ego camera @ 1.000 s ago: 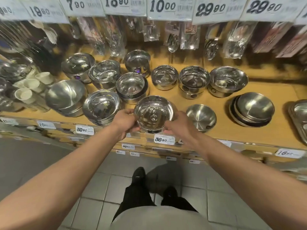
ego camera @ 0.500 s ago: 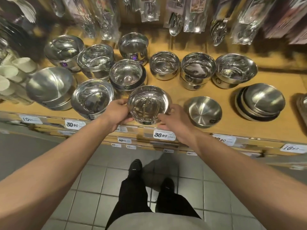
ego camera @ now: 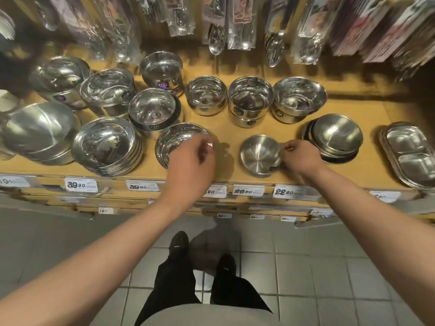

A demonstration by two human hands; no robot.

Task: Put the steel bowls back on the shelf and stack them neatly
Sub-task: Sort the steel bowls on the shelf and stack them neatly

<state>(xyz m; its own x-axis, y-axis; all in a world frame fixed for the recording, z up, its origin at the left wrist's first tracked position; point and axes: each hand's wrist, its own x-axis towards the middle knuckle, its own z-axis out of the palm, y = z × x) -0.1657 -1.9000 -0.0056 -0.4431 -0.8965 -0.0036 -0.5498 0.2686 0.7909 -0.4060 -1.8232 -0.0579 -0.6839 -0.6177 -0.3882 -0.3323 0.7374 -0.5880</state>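
A shiny bowl point(ego camera: 175, 143) sits on the shelf point(ego camera: 235, 135) near its front edge, just right of a stack of like bowls point(ego camera: 107, 147). The left hand point(ego camera: 193, 161) hangs over that bowl's right rim and hides part of it. Its fingers are loosely curled and blurred, and whether they touch the rim cannot be told; they do not appear to grip anything.

To the right, apart from the shiny bowl, a small matte bowl point(ego camera: 259, 155) stands alone near the front edge, tilted a little toward the person. The right hand point(ego camera: 300, 156) is at this bowl's right rim, fingers curled inward with thumb and forefinger close together. It seems to touch or pinch the rim, but the contact point is too small to be sure.

The relation that counts is this: the small bowl lies directly left of the right hand, between the two hands, and the right hand is much the nearer. Just right of that hand sits a stack of matte bowls point(ego camera: 334, 140) of similar finish, which looks like the likely home for the loose bowl. If so, the move would carry the bowl rightward past the hand's present spot, and lift it above the stack's rim before lowering.

A divided tray point(ego camera: 409, 154) lies at the far right. Price tags point(ego camera: 248, 191) line the shelf's edge.
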